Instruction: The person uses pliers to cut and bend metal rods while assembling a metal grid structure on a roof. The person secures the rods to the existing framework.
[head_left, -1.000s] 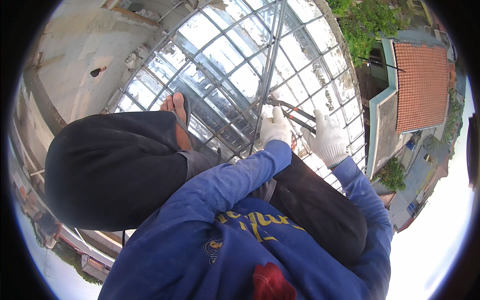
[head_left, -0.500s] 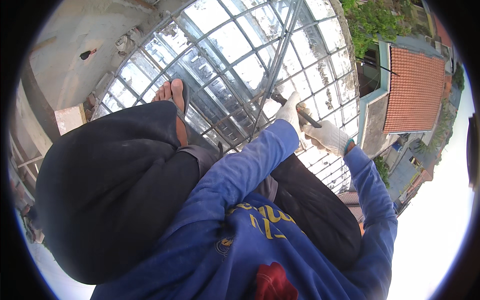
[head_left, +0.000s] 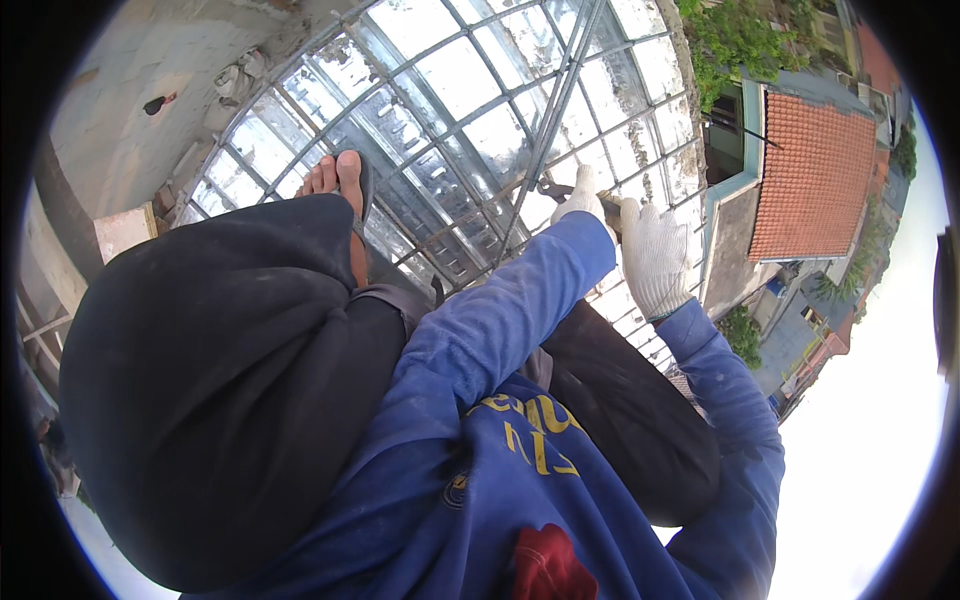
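Observation:
A dark pair of pincers (head_left: 552, 188) lies across the steel mesh (head_left: 470, 120), its head beside a pair of diagonal bars. My left hand (head_left: 582, 200), in a white knit glove, is closed over the tool just behind the head, with one digit pointing up. My right hand (head_left: 655, 255), gloved the same way, has its fingers curled over the handle end to the right. A short stretch of handle shows between the two gloves; the fingertips beneath are hidden. Below the mesh lie shiny metal deck sheets (head_left: 445, 75).
My sandalled foot (head_left: 347, 180) rests on the mesh at the left. A rough wall (head_left: 150, 120) stands beyond it. Past the deck's right edge are a tree (head_left: 735, 45), a tiled roof (head_left: 812, 180) and lower buildings. Diagonal bars (head_left: 565, 90) cross the mesh.
My right hand has turned, its fingers now pointing up over the handle. The dark handle that stuck out between my hands has shifted mostly out of sight. My left hand moved slightly.

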